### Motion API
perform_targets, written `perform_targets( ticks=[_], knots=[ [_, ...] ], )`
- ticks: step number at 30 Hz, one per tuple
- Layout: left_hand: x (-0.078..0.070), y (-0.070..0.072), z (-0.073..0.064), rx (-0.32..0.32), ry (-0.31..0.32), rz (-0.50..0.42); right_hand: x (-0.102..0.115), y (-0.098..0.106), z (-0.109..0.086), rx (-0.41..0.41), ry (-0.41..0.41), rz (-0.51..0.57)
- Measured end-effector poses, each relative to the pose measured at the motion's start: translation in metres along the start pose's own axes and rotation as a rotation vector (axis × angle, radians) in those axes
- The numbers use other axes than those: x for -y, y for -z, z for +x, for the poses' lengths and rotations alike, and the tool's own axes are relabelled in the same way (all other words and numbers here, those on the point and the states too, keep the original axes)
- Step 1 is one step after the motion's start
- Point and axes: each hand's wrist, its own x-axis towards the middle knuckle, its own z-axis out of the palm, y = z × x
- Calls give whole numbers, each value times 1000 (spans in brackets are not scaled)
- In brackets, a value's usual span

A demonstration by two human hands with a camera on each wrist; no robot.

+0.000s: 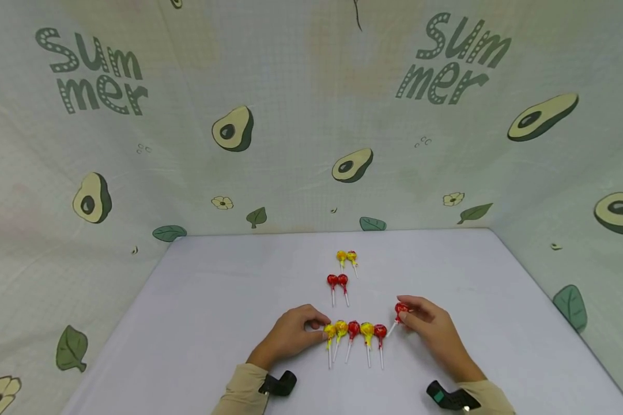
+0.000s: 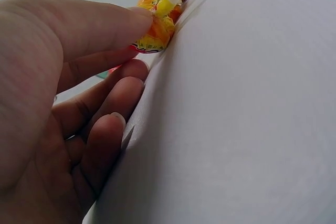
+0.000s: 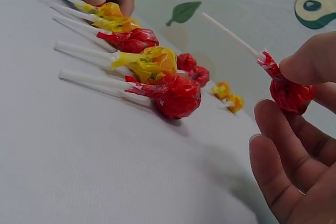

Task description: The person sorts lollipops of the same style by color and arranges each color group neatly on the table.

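My right hand (image 1: 429, 324) pinches a red lollipop (image 3: 292, 97) by its wrapped head, its white stick pointing out to the left in the right wrist view. This lollipop is off the table, just right of a row of several lollipops. At the row's right end lies another red lollipop (image 1: 380, 331), beside a yellow one (image 1: 367, 329). A red lollipop (image 1: 354, 329) is in the middle, then a yellow one (image 1: 341, 328). My left hand (image 1: 297, 334) holds the leftmost yellow lollipop (image 2: 156, 30) between thumb and forefinger, its other fingers loosely bent against the table.
Behind the row, two red lollipops (image 1: 343, 280) lie side by side on the white table (image 1: 228, 288). Farther back are two yellow lollipops (image 1: 342, 256). A patterned cloth (image 1: 290, 190) hangs around the table's back and sides.
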Motion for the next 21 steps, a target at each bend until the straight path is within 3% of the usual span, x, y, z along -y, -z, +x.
perform_targets(
  ticks=[21],
  knots=[
    [-1, -1, -1, -4, -2, -2, 6, -3, 18, 27, -65, -3]
  ],
)
